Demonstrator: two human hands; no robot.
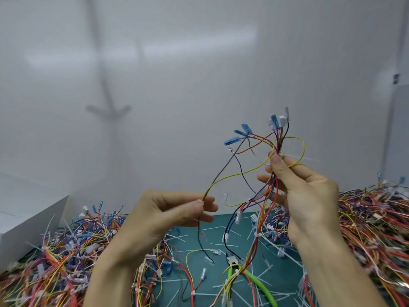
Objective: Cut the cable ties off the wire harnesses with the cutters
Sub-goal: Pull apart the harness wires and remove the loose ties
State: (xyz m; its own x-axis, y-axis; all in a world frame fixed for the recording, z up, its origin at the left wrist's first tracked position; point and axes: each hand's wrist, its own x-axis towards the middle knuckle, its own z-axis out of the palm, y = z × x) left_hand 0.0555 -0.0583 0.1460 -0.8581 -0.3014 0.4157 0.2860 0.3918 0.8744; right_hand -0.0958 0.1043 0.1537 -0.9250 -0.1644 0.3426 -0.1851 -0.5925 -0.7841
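The right hand [303,191] pinches the wire harness [277,142] aloft, and the left hand [174,211] pinches its yellow strand [232,175]. The cutters [234,262] lie below on the narrow tabletop [283,271] strip between the left heap [66,251] and the right heap [376,218].

Multicoloured wire harness [254,247] held aloft, green-handled cutters [257,283] lying flat beneath it

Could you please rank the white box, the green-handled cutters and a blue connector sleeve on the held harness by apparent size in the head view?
1. white box, partly cut off by the frame.
2. green-handled cutters, partly under wires.
3. blue connector sleeve, clearly smallest.
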